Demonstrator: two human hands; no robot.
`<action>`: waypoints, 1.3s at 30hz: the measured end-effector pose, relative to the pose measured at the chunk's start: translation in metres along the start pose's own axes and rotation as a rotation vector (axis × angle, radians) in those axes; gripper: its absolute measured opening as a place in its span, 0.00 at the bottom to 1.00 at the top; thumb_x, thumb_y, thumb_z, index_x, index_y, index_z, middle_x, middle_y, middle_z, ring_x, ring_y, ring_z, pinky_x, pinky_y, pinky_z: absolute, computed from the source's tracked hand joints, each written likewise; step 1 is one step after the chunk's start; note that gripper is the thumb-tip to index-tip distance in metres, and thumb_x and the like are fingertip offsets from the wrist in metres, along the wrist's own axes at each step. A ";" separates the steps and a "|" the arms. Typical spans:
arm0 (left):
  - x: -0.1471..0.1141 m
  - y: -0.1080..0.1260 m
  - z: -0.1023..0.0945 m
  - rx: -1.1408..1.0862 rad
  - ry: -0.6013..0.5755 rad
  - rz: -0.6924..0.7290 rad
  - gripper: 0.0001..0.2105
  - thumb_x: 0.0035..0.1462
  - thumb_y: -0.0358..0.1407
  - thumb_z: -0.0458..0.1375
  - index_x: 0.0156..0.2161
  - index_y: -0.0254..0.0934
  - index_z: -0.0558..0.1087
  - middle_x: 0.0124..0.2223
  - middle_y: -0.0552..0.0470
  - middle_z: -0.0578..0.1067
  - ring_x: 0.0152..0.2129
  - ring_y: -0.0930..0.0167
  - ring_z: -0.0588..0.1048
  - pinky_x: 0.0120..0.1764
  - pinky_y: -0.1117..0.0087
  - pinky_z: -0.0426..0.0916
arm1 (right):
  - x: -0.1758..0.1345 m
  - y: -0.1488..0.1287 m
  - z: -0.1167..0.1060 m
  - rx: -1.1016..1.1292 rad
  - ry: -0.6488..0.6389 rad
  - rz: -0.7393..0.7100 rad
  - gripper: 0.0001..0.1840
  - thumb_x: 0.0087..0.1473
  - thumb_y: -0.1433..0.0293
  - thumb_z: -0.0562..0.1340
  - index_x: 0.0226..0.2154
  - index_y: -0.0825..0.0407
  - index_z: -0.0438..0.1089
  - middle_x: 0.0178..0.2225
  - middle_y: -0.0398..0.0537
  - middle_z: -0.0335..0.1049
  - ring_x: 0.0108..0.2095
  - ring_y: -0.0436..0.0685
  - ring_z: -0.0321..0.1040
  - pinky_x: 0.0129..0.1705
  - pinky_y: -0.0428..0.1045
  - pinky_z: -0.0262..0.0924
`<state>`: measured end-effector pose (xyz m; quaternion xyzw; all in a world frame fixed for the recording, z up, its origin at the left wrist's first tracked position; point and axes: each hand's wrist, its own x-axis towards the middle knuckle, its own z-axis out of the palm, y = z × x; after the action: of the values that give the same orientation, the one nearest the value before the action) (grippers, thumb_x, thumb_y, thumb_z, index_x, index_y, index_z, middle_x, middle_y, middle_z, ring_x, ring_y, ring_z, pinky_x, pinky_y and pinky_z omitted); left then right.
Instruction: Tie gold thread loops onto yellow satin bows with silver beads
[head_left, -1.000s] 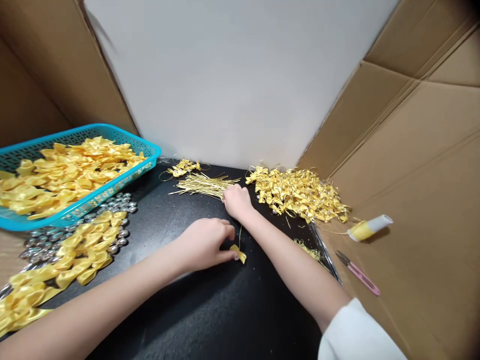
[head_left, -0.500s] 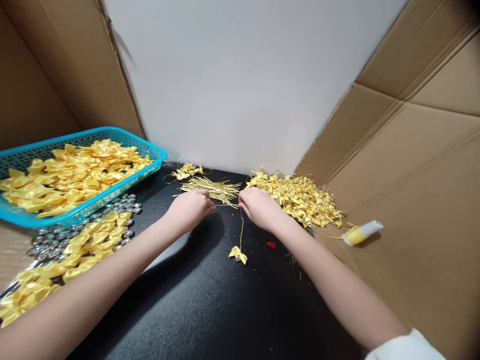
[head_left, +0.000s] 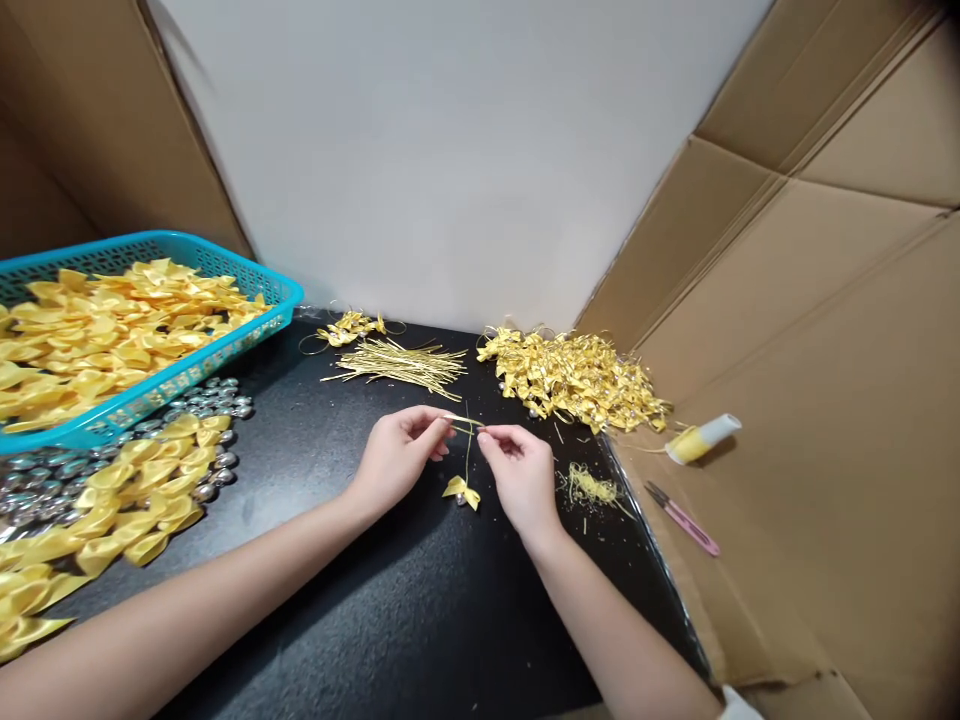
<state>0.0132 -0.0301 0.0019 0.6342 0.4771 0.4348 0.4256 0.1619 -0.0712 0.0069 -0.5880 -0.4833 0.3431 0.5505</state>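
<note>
My left hand (head_left: pixel 409 452) and my right hand (head_left: pixel 521 475) are close together over the black table, each pinching a thin gold cord (head_left: pixel 466 421) that spans the small gap between them. Below the cord, a little yellow ribbon bow (head_left: pixel 461 491) with a silver bead lies on the table, joined to it by a thin strand. Behind my hands is a loose bundle of cut gold cords (head_left: pixel 405 366). A heap of yellow bows with beads and cord loops (head_left: pixel 577 378) lies beyond my right hand.
At left, a blue basket (head_left: pixel 289 300) holds many yellow bows. Silver beads (head_left: pixel 223 462) and a row of bows (head_left: pixel 150 490) lie before it. On the right are thread scraps (head_left: pixel 592 487), pink snips (head_left: pixel 686 522) and a spool (head_left: pixel 705 438) against cardboard (head_left: pixel 810 400).
My hands have come nearer to me and lower, away from the cord bundle, and the cord between them now shows. The view has shifted, bringing the snips and thread scraps into sight.
</note>
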 end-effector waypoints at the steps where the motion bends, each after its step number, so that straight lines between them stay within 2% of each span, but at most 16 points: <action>1: -0.003 0.001 0.002 -0.045 0.007 -0.012 0.16 0.55 0.45 0.56 0.36 0.32 0.77 0.29 0.49 0.79 0.20 0.71 0.76 0.26 0.72 0.72 | -0.003 0.003 0.002 0.125 0.027 0.052 0.05 0.48 0.68 0.65 0.29 0.52 0.75 0.29 0.46 0.75 0.29 0.53 0.69 0.35 0.49 0.65; 4: -0.011 0.003 0.006 -0.170 0.034 -0.054 0.14 0.51 0.43 0.62 0.36 0.33 0.78 0.30 0.49 0.81 0.23 0.70 0.78 0.29 0.71 0.74 | -0.010 0.008 0.008 0.411 0.104 0.180 0.08 0.43 0.67 0.68 0.30 0.52 0.76 0.29 0.45 0.75 0.31 0.52 0.69 0.37 0.49 0.65; 7: -0.018 0.004 0.009 -0.224 0.048 -0.072 0.13 0.50 0.42 0.64 0.36 0.34 0.79 0.30 0.49 0.81 0.25 0.68 0.79 0.31 0.71 0.75 | -0.014 0.009 0.011 0.582 0.166 0.276 0.09 0.39 0.68 0.70 0.28 0.53 0.75 0.26 0.43 0.73 0.29 0.49 0.67 0.35 0.46 0.64; 12: -0.026 0.004 0.011 -0.285 0.040 -0.083 0.11 0.48 0.40 0.65 0.35 0.35 0.79 0.32 0.49 0.83 0.29 0.67 0.81 0.35 0.69 0.77 | -0.018 0.009 0.010 0.761 0.117 0.372 0.09 0.35 0.71 0.71 0.24 0.53 0.73 0.24 0.42 0.72 0.26 0.48 0.66 0.33 0.45 0.64; 16: -0.027 0.005 0.008 -0.247 0.063 -0.082 0.11 0.46 0.40 0.67 0.33 0.35 0.79 0.32 0.48 0.83 0.29 0.65 0.81 0.36 0.68 0.77 | -0.020 0.014 0.008 0.802 0.071 0.405 0.10 0.35 0.70 0.72 0.24 0.53 0.74 0.25 0.43 0.73 0.26 0.49 0.68 0.33 0.46 0.66; 22: -0.022 0.004 0.005 -0.172 0.118 -0.088 0.09 0.45 0.40 0.66 0.30 0.35 0.78 0.31 0.48 0.82 0.28 0.66 0.80 0.33 0.69 0.76 | -0.022 0.016 0.011 0.728 0.123 0.381 0.11 0.33 0.71 0.74 0.24 0.52 0.74 0.26 0.44 0.74 0.27 0.50 0.70 0.32 0.47 0.66; 28: -0.025 0.002 0.007 -0.188 0.077 -0.082 0.06 0.45 0.36 0.65 0.29 0.36 0.78 0.28 0.51 0.81 0.25 0.69 0.79 0.29 0.72 0.74 | -0.022 0.010 0.012 0.771 0.149 0.415 0.14 0.29 0.71 0.76 0.22 0.53 0.73 0.23 0.44 0.75 0.25 0.50 0.71 0.31 0.46 0.67; 33: -0.029 0.006 0.009 -0.232 0.038 -0.011 0.02 0.46 0.32 0.64 0.28 0.38 0.80 0.28 0.53 0.81 0.25 0.71 0.79 0.30 0.74 0.74 | -0.024 0.011 0.011 0.851 0.147 0.460 0.14 0.29 0.72 0.76 0.21 0.53 0.73 0.23 0.41 0.73 0.24 0.46 0.67 0.27 0.42 0.63; 36: -0.030 0.008 0.010 -0.263 0.037 0.013 0.03 0.46 0.30 0.64 0.27 0.39 0.80 0.28 0.54 0.82 0.26 0.71 0.79 0.31 0.75 0.75 | -0.025 0.014 0.011 0.889 0.132 0.498 0.15 0.29 0.72 0.77 0.23 0.53 0.75 0.28 0.41 0.75 0.23 0.43 0.64 0.24 0.40 0.61; 39: -0.031 0.009 0.010 -0.288 0.024 0.013 0.03 0.46 0.30 0.64 0.27 0.39 0.80 0.28 0.54 0.82 0.26 0.72 0.79 0.30 0.76 0.75 | -0.025 0.015 0.011 0.929 0.091 0.523 0.16 0.28 0.70 0.78 0.25 0.53 0.76 0.34 0.44 0.78 0.25 0.44 0.68 0.24 0.39 0.63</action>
<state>0.0200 -0.0631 0.0029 0.5642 0.4108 0.5091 0.5037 0.1472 -0.0900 -0.0131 -0.3976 -0.0934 0.6207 0.6693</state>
